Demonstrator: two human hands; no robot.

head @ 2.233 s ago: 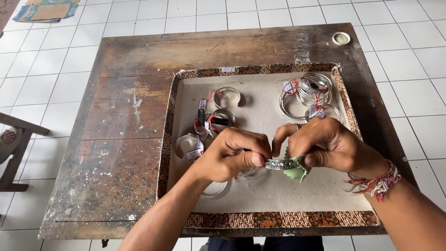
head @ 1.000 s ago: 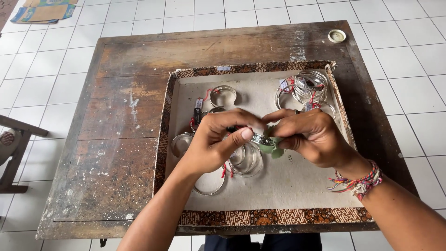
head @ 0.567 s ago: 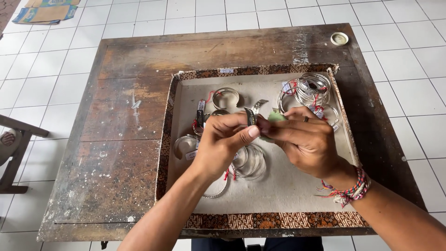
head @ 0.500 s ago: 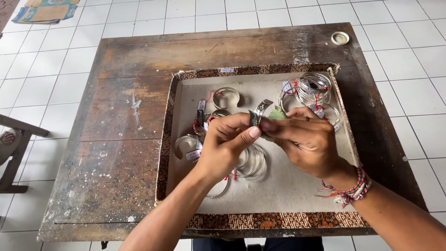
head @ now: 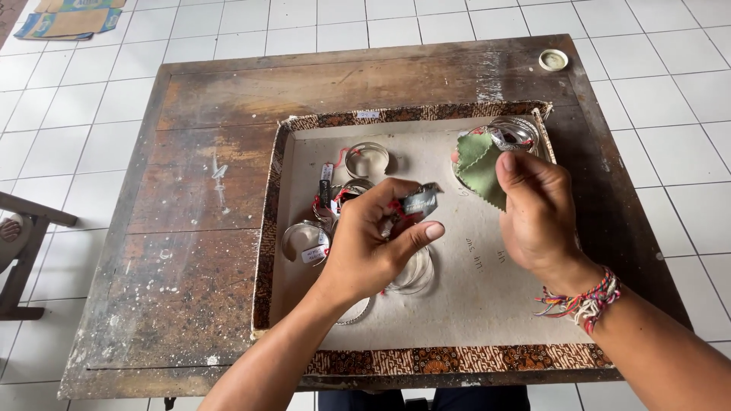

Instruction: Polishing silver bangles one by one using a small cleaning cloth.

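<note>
A: What is nearest to the camera?

B: The two forearms. The left hand is above the middle of the shallow tray. Its fingers are clamped on a silver cuff bracelet that carries a small tag on red thread. The right hand has a braided colourful wristband, and its fingers are pinched together on a green polishing cloth, just beside the bracelet but not touching it.

A: How many bracelets do you count?

B: One is in the hand. On the tray I see one open cuff at the far side, one tagged cuff at the left, some tagged ones close together behind the left hand, thin bangles under that hand, and a pile of bangles in the far right corner. The exact number in the groups I cannot tell.

A: Is there free room?

B: Yes, the near half of the grey tray floor is open, with a patterned brown rim on all four sides. The left part of the wooden tabletop is bare, worn and spotted with paint. One small round lid is at the far right corner.

A: And the room?

B: White floor tiles, flat cardboard at the far left, and part of a wooden stool at the left edge.
</note>
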